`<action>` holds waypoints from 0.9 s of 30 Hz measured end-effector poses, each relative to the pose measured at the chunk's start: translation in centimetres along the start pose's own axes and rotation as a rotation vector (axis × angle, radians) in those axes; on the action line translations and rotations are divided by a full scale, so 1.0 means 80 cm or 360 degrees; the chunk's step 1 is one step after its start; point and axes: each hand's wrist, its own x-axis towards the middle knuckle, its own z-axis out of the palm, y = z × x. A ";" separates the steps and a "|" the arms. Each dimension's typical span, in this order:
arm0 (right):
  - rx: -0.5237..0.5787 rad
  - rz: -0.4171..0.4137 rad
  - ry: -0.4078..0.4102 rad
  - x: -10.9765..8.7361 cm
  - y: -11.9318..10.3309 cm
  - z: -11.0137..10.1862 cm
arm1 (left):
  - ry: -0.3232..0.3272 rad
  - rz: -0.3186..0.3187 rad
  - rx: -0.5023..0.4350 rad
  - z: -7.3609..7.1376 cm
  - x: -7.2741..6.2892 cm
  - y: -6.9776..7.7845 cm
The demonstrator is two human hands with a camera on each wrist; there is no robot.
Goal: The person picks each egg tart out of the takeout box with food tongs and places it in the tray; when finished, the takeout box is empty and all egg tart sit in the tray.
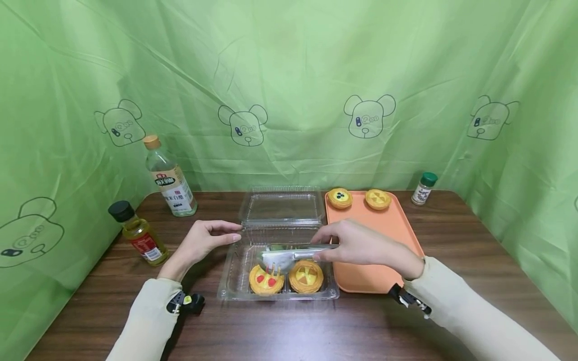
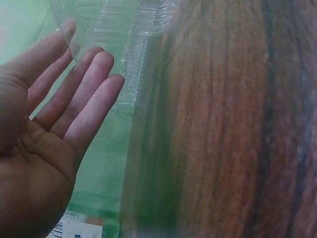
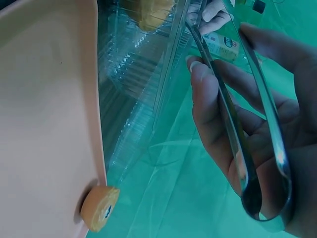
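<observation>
My right hand [image 1: 349,240] holds metal tongs [image 1: 311,250] by their two arms, which stand spread in the right wrist view. Their broad ends hang over a clear plastic container [image 1: 235,286], whose lid [image 1: 282,208] lies folded back. Inside the container sit an egg tart with red pieces [image 1: 260,287] on the left and a tart with pale wedges [image 1: 307,286] on the right. The tong ends overlap the back of the red-topped tart. My left hand [image 1: 203,243] pinches the container's left edge near the hinge with thumb and forefinger; its other fingers [image 2: 96,104] extend loosely.
An orange tray [image 1: 361,276] right of the container carries a tart with dark berries [image 1: 339,198] and another wedge-topped tart [image 1: 378,199] at its far end. A vinegar bottle [image 1: 173,188] and an oil bottle [image 1: 144,240] stand left. A green-capped shaker [image 1: 423,189] stands back right.
</observation>
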 end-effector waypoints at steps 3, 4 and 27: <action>0.0003 -0.0028 -0.0019 0.003 -0.001 0.002 | 0.0004 -0.0004 0.0007 0.000 -0.001 0.000; 0.0002 -0.0037 -0.0022 0.005 -0.002 0.002 | 0.0005 -0.0005 0.0009 0.000 -0.001 0.000; -0.0032 -0.0044 -0.0133 0.027 0.002 0.001 | 0.0008 -0.0021 0.0046 0.000 -0.002 0.007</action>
